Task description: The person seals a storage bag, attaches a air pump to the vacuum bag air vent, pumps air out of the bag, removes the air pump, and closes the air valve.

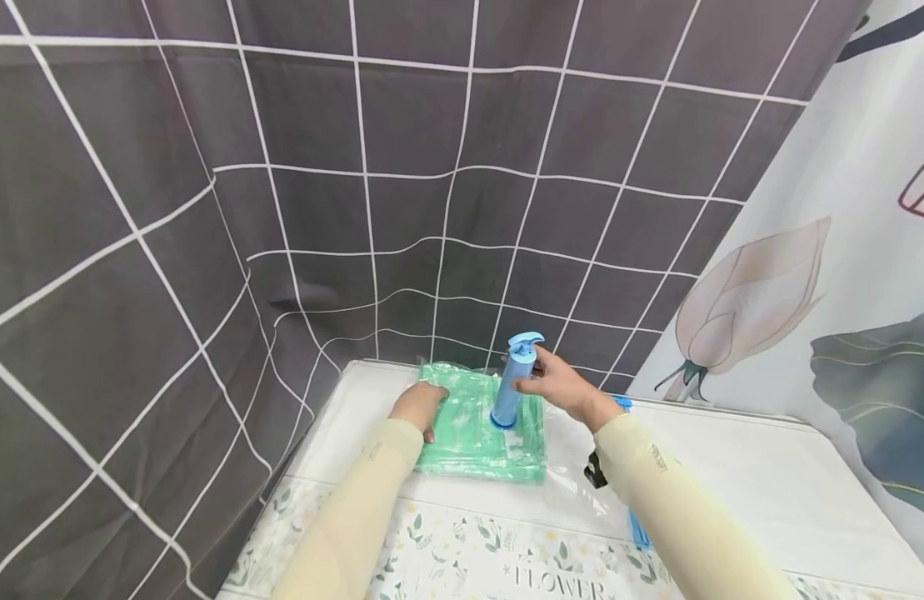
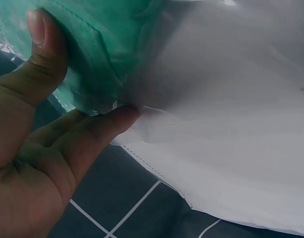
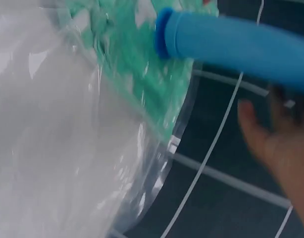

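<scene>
Head: high, facing forward-down | both wrists: close, facing fingers (image 2: 100, 134) | shared: green packet (image 1: 462, 425)

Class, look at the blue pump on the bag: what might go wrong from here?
The blue pump rests on a wrinkled clear bag, so it might wobble or tip. The left hand is only at the bag's left edge, so the bag could shift if the right hand pushes the pump.
</scene>
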A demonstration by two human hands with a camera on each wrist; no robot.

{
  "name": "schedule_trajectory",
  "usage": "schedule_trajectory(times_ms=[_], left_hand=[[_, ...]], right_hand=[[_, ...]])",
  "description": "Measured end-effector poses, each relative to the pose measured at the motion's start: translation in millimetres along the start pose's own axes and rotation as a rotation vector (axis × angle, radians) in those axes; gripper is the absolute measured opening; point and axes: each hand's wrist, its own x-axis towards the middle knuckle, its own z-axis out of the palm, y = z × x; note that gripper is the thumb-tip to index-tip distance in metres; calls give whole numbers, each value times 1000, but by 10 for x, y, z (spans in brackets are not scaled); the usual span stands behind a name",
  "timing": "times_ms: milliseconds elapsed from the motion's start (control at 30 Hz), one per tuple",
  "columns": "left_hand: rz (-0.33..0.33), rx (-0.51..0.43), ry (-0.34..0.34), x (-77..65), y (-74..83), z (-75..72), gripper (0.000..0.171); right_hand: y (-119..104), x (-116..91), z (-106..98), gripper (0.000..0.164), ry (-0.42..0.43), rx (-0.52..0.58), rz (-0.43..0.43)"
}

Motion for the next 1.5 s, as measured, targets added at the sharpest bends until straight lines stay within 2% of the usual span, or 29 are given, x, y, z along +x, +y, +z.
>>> schedule_trajectory(times_ms=[67,133,200,233,300,367,467,533,600,733,833,933,1067,1133,1167,1267,1367,1433,1500], left_hand=[[-2,5,-1,-40,18,5,94],[2,11,18,-75,36,4,92],[-3,2,23,-100,53,-8,88],[-6,-4,23,-107,62,-17,88],[-7,-18,25,-114,79,-36,87],[-21,-36,8,-104,78,-38,86],[-34,-40,1,-94,60,-22,86],[-48,-56,-4,-92,46,-9,83],[-56,-78,-9,-101,41,-6,79],[-56,-120,-9,-116,56,-21,71],[-49,-103,-1,-116,74,-32,73],[-41,-84,1,-109,87,-33,76],[-44,-88,-2,-99,81,-15,76],[-50,-94,-4,-92,69,0,73],[-54,-103,-6,-89,64,6,71],[-56,-112,-14,-86,58,12,64],[-57,-102,-15,-90,64,-3,65],[-58,-90,-10,-90,69,-8,68],[-57,-92,-7,-92,73,-6,70]], right_hand=[[-24,-16,78,96,97,-125,22],[-66,-30,167,100,212,-245,37],[-112,-28,231,90,312,-321,36],[-130,-28,240,83,334,-332,32],[-127,-28,214,72,313,-275,16],[-88,-17,156,63,226,-162,-8],[0,6,80,65,62,33,-30],[22,-1,78,68,24,61,-34],[20,-37,103,75,63,-8,-25],[-25,-115,190,86,239,-230,15],[-49,-125,220,76,318,-321,17],[-36,-118,179,64,297,-298,12],[52,-100,79,60,146,-77,-4],[103,-96,59,67,77,32,-8],[122,-99,62,70,59,51,-12],[131,-120,122,80,94,-16,-3],[69,-140,212,89,208,-168,3],[22,-134,253,88,277,-244,5],[-7,-127,267,79,320,-292,9]])
